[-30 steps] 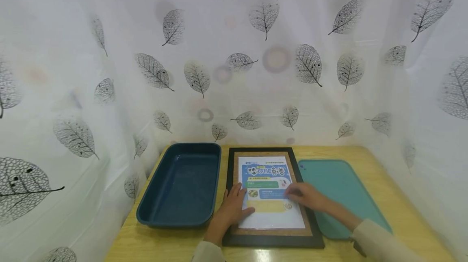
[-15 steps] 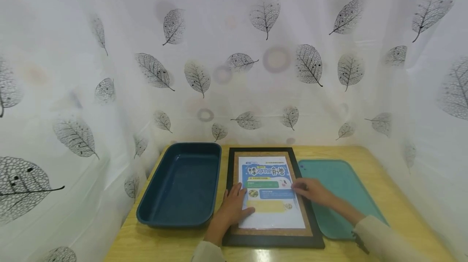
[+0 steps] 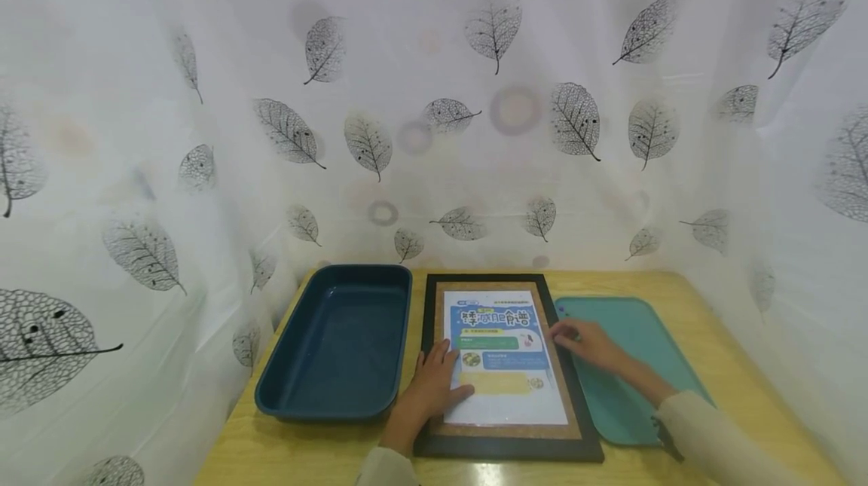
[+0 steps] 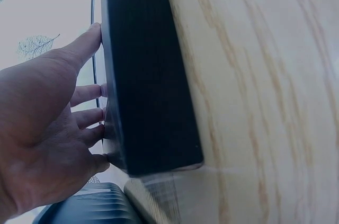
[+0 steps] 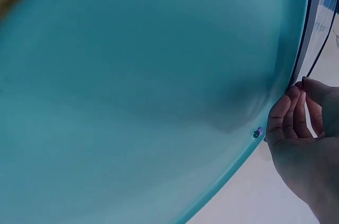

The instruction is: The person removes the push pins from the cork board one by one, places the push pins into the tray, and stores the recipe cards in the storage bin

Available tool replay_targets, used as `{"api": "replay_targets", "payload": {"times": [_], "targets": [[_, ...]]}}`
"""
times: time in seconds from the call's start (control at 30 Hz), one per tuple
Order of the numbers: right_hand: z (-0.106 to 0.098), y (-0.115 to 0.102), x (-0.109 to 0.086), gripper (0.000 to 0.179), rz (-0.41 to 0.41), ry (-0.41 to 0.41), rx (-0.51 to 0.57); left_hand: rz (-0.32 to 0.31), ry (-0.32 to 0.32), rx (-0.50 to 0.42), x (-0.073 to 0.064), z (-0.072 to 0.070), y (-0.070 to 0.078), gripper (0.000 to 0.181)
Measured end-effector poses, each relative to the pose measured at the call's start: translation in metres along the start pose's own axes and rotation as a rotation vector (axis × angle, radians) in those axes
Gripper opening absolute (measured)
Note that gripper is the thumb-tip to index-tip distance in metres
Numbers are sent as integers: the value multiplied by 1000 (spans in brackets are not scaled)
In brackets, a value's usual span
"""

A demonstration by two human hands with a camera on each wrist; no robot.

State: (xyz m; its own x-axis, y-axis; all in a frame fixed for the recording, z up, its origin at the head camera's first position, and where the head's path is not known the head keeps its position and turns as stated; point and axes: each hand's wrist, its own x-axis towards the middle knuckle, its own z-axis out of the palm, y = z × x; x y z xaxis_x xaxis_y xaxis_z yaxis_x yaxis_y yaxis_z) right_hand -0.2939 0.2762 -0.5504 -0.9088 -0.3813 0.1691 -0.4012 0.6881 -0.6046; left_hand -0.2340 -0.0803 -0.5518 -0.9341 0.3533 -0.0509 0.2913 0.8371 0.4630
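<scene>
In the head view a printed sheet (image 3: 505, 409) lies on a cork board with a black frame (image 3: 508, 448). My left hand (image 3: 430, 384) spreads its fingers over the sheet's left edge and the frame's left bar. In the left wrist view those fingers (image 4: 87, 118) show behind the thick frame bar. My right hand (image 3: 586, 343) is above the frame's right bar, beside the sheet. Its thumb and fingertips pinch together, with a tiny dark object (image 5: 304, 79) at their tips in the right wrist view. Small purplish, pin-like pieces (image 5: 258, 132) lie near the teal tray's rim.
The teal tray (image 3: 651, 350) sits against the frame's right side. Left of the frame stands a deep dark-blue tub (image 3: 339, 358). Everything rests on a light wooden table (image 3: 685, 290), with a leaf-printed curtain (image 3: 420, 177) around the back and sides.
My right hand has moved from over the sheet, up and to the right, past its edge to the frame bar. The left hand, sheet and frame have stayed put.
</scene>
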Motion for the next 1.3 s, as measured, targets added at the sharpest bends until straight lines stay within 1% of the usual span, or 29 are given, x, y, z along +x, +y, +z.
{"api": "replay_targets", "payload": {"times": [0.17, 0.3, 0.4, 0.53, 0.87, 1.07, 1.3], "targets": [[-1, 6, 3, 14, 15, 49, -49, 3, 1, 4, 1, 1, 0, 77], [-3, 12, 5, 14, 29, 77, -68, 4, -2, 0, 0, 0, 1, 77], [-5, 14, 6, 14, 33, 99, -68, 3, -8, 0, 0, -1, 1, 78], [-7, 18, 5, 14, 18, 118, -58, 6, -7, 7, -1, 0, 0, 77], [-11, 29, 4, 12, 26, 130, -87, -13, -11, -6, -1, 0, 1, 78], [-10, 31, 5, 14, 37, 130, -95, -9, -15, -5, -1, -2, 1, 78], [-10, 27, 6, 14, 70, 120, -99, -21, -19, -10, 0, 1, -1, 78]]}}
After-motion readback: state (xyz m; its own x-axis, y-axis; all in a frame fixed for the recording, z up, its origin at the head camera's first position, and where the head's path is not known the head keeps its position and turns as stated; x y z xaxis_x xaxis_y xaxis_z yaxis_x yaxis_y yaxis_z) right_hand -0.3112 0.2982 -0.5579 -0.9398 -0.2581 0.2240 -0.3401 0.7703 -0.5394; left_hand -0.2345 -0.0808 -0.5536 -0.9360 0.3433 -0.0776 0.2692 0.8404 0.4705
